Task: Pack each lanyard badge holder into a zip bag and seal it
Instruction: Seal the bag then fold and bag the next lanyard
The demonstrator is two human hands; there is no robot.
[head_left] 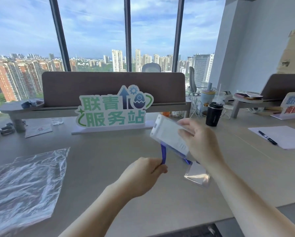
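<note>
My right hand (199, 142) holds a clear badge holder (167, 134) with a white card inside, raised above the desk and tilted. Its blue lanyard (163, 155) hangs down from it, and my left hand (143, 175) pinches the strap's lower end. A second clear badge holder (197, 176) lies flat on the desk just under my right wrist, with a bit of blue strap at its top. A pile of clear zip bags (23, 183) lies on the desk at the left, apart from both hands.
A standing sign with green characters (112, 110) is at the back of the desk (109, 151). A black cup (213, 114) stands behind my right hand. White paper (283, 135) with a pen (267, 137) lies at the right. The desk's front edge runs near my right forearm.
</note>
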